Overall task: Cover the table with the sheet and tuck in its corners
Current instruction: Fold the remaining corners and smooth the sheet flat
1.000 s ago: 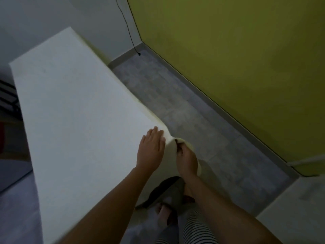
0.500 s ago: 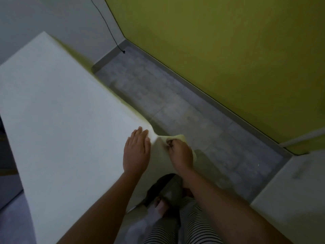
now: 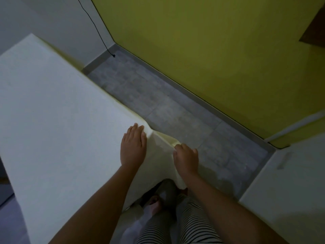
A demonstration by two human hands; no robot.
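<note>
A pale cream sheet (image 3: 52, 111) lies smooth over the whole table top, so the table itself is hidden. My left hand (image 3: 133, 145) presses flat on the sheet at the table's near right corner, fingers straight. Just off that corner my right hand (image 3: 186, 158) pinches the loose hanging flap of the sheet (image 3: 165, 143), which is pulled out sideways and down from the corner into a fold.
Grey tiled floor (image 3: 167, 110) runs along the table's right side up to a yellow-green wall (image 3: 202, 50). A black cable (image 3: 98, 30) hangs down the white wall at the back. A white surface (image 3: 290, 191) stands at the lower right. My feet and striped trousers (image 3: 168, 222) are below.
The view has shifted slightly. My right hand has drawn the sheet's corner flap further out to the right, away from the left hand, which stays pressed on the corner.
</note>
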